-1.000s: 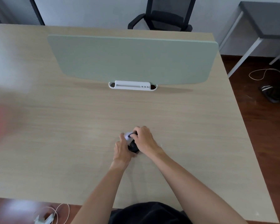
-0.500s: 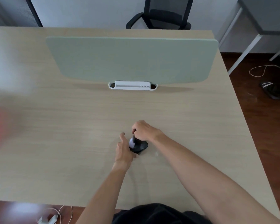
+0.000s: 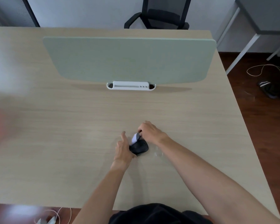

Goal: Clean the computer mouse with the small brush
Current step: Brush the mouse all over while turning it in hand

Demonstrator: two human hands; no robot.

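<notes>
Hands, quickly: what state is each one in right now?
Left hand: open, fingers straight against the mouse.
Right hand: closed around the small brush.

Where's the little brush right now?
Head view, centre: the small brush is held in the right hand, against the black mouse that the left hand touches.

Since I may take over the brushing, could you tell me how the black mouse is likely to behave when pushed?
The mouse looks small and low, so it is probably light and unlikely to tip. On the smooth table it may slide under the small brush, which may be why the left hand rests against its side.
</notes>
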